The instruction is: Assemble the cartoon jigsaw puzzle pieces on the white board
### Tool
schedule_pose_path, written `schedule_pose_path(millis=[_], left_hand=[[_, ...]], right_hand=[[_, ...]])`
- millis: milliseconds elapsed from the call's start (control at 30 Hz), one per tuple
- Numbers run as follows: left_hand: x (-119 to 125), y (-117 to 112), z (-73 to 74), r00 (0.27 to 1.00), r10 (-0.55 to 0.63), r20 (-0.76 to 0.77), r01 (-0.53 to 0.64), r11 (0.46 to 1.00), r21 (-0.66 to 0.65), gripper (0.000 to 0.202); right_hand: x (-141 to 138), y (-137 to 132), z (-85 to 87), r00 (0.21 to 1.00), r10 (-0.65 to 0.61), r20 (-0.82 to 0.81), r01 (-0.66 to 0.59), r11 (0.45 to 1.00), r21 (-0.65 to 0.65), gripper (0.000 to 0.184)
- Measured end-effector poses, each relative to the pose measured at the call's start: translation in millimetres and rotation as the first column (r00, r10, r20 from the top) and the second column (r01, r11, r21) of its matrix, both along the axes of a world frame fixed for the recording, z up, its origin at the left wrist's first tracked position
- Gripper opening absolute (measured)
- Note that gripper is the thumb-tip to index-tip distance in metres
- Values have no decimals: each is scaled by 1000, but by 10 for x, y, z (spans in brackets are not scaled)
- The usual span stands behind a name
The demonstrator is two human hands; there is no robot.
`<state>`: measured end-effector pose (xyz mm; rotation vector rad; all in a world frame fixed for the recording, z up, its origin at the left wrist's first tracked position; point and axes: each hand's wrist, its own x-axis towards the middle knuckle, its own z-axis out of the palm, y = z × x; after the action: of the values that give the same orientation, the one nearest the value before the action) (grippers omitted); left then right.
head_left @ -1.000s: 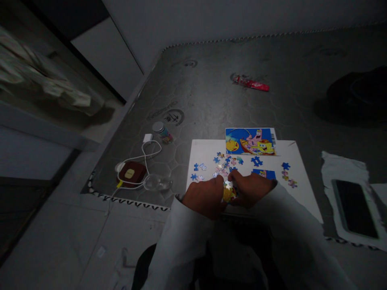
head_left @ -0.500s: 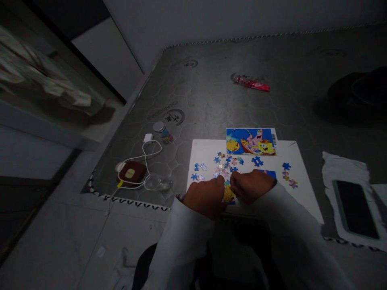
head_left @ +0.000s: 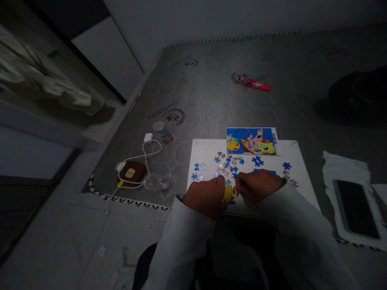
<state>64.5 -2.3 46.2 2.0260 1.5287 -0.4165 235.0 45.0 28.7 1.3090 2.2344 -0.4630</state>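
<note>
Where the white board (head_left: 207,149) lies flat and smooth, knobbed jigsaw pieces (head_left: 224,167) with glossy printed faces are scattered across its middle, some catching the light. A rectangular picture card (head_left: 250,141) overlaps the board's far edge, and the grey surface (head_left: 205,106) beneath has a honeycomb pattern and a braided border. A clear jar (head_left: 163,132) with a round metallic lid stands beyond the board's left side.

White board shows between the two blue pieces (head_left: 257,161) and the small group (head_left: 286,166) by the right edge, leaving room to move there; the near edge runs beneath the sleeves.

The yellow-and-blue puzzle section (head_left: 229,194) lies near that edge, between the hands. The left hand (head_left: 205,197) is curled against its left side, thumb alongside; whether it pinches the section cannot be told. The right hand (head_left: 260,186) has its fingers bent together just beside the section's right side; what they hold, if anything, is hidden.
</note>
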Motion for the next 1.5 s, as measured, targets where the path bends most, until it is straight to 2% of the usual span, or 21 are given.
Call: schedule_pose_path(millis=[200, 600, 800, 900, 967, 1067, 1167, 1367, 1500], left_hand=[[6, -13, -7, 1000, 9, -12, -9, 1000, 8, 48], [9, 2, 19, 1000, -2, -13, 2, 1000, 0, 44], [2, -21, -7, 1000, 11, 0, -11, 999, 32, 49], [-32, -28, 26, 1000, 27, 5, -27, 999, 36, 56], [-88, -30, 78, 999, 51, -1, -51, 998, 24, 60], [-224, -39, 157, 992, 117, -36, -116, 993, 26, 56], [-396, -48, 190, 977, 201, -67, -194, 976, 101, 48], [-698, -35, 159, 958, 276, -81, -260, 952, 163, 39], [-794, -46, 108, 953, 291, -91, -274, 949, 157, 37]], right_hand=[[-6, -2, -30, 1000, -2, -10, 2, 1000, 2, 24], [-54, -31, -14, 1000, 4, -4, -4, 1000, 10, 31], [-10, -17, -4, 1000, 0, -21, 0, 1000, 3, 27], [21, -3, -6, 1000, 7, -19, -6, 1000, 10, 27], [35, 4, -2, 1000, 5, -9, -5, 1000, 5, 29], [52, 15, -1, 1000, -7, 6, 7, 1000, -7, 30], [64, 26, -16, 1000, 1, 1, 0, 1000, -24, 30], [76, 50, -58, 1000, 9, 0, -9, 999, -45, 32], [84, 54, -67, 1000, 2, -4, -2, 998, -56, 31]])
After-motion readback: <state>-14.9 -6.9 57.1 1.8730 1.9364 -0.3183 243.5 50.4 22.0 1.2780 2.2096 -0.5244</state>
